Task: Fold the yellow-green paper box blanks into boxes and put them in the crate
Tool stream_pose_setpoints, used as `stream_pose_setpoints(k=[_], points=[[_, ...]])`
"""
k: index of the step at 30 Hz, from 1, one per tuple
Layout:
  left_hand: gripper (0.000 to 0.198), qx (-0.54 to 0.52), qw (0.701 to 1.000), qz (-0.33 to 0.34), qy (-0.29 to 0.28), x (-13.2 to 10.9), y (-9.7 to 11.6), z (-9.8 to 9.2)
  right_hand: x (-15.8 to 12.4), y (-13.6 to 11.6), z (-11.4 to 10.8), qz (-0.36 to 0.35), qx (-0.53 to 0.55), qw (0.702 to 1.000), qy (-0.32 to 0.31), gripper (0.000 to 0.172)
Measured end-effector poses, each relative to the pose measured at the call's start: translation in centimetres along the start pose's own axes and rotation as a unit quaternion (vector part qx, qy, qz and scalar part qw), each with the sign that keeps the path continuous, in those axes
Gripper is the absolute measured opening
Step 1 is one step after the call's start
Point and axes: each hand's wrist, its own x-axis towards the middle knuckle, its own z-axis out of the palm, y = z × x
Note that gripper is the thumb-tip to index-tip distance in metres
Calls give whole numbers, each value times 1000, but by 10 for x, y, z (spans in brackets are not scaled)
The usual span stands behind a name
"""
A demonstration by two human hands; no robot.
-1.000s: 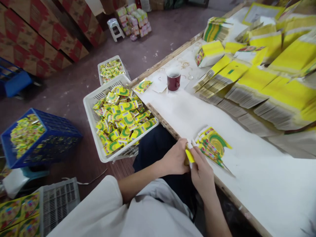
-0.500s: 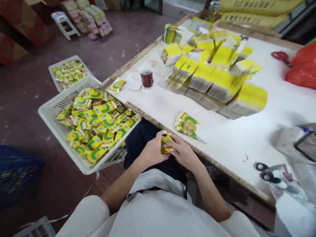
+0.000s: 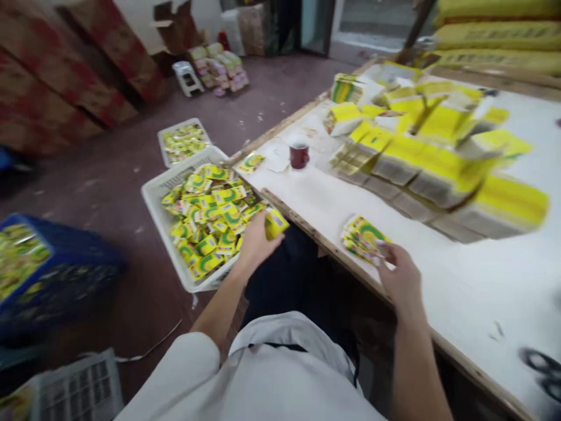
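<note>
My left hand (image 3: 258, 244) is closed around a small yellow carton (image 3: 277, 223) with green print. It is at the right rim of a white plastic crate (image 3: 161, 221), which is heaped with similar yellow-and-green cartons (image 3: 219, 216). On the white table (image 3: 324, 202), my right hand (image 3: 402, 279) reaches the near end of a small fanned pile of flat printed cartons (image 3: 363, 235). Its thumb and fingers are pinched together at the pile's edge, apparently on one flat carton, though blur hides the exact grip.
A maroon mug (image 3: 298, 156) stands near the table's left edge. Long stacks of yellow flat cartons (image 3: 442, 164) fill the far side. Black-handled scissors (image 3: 543, 368) lie at the right. A smaller white tray (image 3: 163, 143) and a blue crate (image 3: 83, 269) hold more packets on the floor.
My hands have separated. The left has carried the yellow carton left to the white crate; the right has moved to the flat carton pile. The camera view has turned left.
</note>
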Motion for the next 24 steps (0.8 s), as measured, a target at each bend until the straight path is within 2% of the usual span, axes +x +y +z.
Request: stream_pose_setpoints(k=[2, 3, 5, 8, 11, 13, 18, 21, 24], points=[[75, 116, 986, -72, 99, 24, -45, -16, 19, 28, 6, 30, -110, 993, 16, 44], [80, 162, 975, -107, 108, 33, -67, -21, 26, 40, 10, 41, -146, 988, 11, 44], [80, 215, 964, -136, 79, 41, -105, -22, 31, 55, 18, 27, -189, 982, 8, 51], [72, 258, 961, -98, 9, 43, -144, -3, 29, 61, 23, 38, -247, 968, -12, 59], [67, 278, 955, -102, -16, 49, -172, 15, 30, 57, 19, 91, -298, 947, -74, 64], [68, 279, 952, -124, -6, 60, -189, 17, 34, 53, 15, 120, -314, 935, -112, 65], [70, 271, 942, -196, 25, 102, -232, -9, 41, 63, 11, 144, -302, 931, -146, 68], [70, 259, 938, -229, 20, 129, -252, -29, 40, 83, 16, 143, -277, 940, -141, 71], [72, 245, 931, -271, 4, 155, -261, -39, 38, 106, 25, 136, -253, 949, -133, 71]])
